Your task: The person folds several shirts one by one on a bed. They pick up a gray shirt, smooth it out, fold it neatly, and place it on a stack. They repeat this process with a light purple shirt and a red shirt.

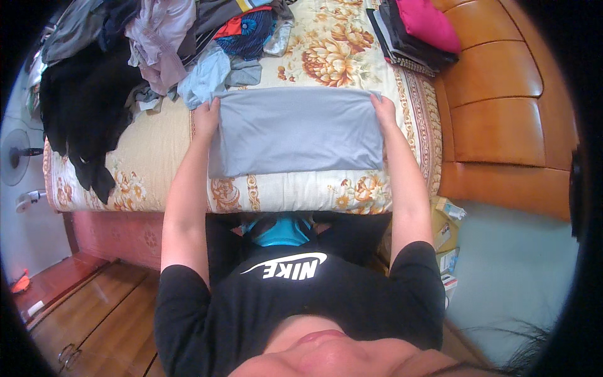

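A light grey cloth garment, folded into a wide rectangle, lies on the flowered bedspread in front of me. Its far left corner is pinched in my left hand, thumb on top. At the far right corner, my right hand grips the cloth the same way. The fabric between them looks stretched fairly flat, with soft wrinkles. Just beyond my left hand, a pale blue cloth touches the edge of the heap. Fingertips under the cloth are hidden.
Loose clothes are heaped at the far left, with a black garment hanging towards the bed's edge. A stack of folded clothes, a bright pink one on top, stands at the far right by the brown padded headboard. A fan is at far left.
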A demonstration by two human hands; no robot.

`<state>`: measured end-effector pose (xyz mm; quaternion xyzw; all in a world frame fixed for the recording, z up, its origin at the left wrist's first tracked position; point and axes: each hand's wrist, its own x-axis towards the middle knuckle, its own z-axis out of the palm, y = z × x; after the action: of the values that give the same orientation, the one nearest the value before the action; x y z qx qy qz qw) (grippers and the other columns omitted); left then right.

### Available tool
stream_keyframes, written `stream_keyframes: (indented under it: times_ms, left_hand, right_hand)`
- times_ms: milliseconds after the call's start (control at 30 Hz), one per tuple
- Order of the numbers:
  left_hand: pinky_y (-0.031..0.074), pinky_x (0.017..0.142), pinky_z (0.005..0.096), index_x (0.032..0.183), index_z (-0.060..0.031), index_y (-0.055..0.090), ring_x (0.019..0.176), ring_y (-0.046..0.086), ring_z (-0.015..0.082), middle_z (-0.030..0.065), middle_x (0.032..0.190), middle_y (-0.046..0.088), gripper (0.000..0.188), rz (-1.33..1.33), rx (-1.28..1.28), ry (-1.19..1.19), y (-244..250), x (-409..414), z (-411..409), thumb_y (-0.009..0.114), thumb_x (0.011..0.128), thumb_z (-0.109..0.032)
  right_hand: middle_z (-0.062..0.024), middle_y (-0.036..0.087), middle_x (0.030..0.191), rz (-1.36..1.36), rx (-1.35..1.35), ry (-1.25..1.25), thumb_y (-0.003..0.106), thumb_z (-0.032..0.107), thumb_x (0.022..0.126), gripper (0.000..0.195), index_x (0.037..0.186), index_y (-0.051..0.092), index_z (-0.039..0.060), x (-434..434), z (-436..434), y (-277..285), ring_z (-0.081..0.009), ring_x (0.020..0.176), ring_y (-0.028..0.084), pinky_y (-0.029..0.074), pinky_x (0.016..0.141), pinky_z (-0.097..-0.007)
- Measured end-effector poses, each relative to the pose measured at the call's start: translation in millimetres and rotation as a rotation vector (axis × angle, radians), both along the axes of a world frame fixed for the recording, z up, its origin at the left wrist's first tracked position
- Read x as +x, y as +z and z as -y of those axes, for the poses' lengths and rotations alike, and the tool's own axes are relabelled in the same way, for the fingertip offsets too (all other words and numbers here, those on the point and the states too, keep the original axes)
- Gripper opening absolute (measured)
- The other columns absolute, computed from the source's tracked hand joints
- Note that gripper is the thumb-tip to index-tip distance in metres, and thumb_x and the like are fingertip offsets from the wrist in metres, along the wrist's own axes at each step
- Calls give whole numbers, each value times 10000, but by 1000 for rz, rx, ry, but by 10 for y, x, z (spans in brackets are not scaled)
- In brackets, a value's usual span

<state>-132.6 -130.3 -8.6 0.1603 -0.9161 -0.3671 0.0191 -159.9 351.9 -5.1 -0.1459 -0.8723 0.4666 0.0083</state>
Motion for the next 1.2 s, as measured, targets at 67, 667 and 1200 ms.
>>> stream_keyframes:
  times_ms: [67, 667, 1200]
  left_hand:
    - [431, 666, 393, 884, 33, 584, 721, 583, 319, 189, 781, 614, 439, 22, -114, -2, 118, -39, -126, 530, 834, -399]
    - [453, 753, 360, 1004, 64, 557, 831, 606, 305, 195, 885, 627, 420, 63, 196, 40, -79, 786, -41, 567, 831, -319]
    - [433, 712, 460, 871, 8, 600, 821, 563, 414, 247, 840, 597, 379, 53, -62, 58, -17, 2006, 180, 408, 889, -318]
  right_hand:
    - [-91, 634, 786, -30, 282, 42, 586, 324, 819, 352, 897, 629, -17, -80, -106, -195, -151, 717, 579, 446, 666, -296]
    - [-257, 556, 1030, 42, 480, -31, 520, 370, 839, 464, 1047, 505, -45, 1180, 144, -79, -375, 996, 527, 413, 842, -423]
    - [-241, 605, 922, 203, 217, 52, 545, 305, 836, 423, 1027, 540, -73, 2104, 68, -18, -348, 881, 586, 436, 793, -382]
